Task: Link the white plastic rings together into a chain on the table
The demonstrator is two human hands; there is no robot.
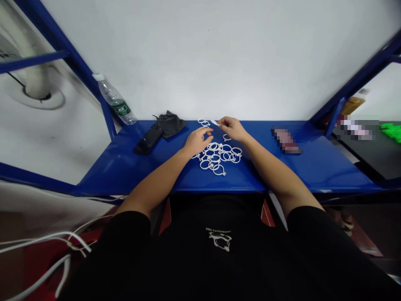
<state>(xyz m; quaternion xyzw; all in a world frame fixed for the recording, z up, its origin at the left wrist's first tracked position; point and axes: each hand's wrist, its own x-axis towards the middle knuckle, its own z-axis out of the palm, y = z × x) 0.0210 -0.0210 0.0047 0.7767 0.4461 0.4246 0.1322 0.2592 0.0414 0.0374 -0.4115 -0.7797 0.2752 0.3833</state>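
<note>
Close Work at the Blue Tabletop (109, 167)

The left hand (197, 141) curls, half-open and seemingly empty, beside white rings (215, 154) heaped toward the near edge; the right hand (233, 127), angled inward, pinches a thin white piece (214, 123) near the far edge.

The rings (220, 146) look plastic, the tabletop (169, 177) glossy.

A black T-shirt (188, 267) is filling the lower view, its short sleeves (133, 225) stopping short of the forearms (163, 179); left hand (197, 143) and right hand (233, 128) are showing bare. On the front, a pale outlined figure (221, 241) is standing out, small pale lettering (218, 230) running beside it.
</note>
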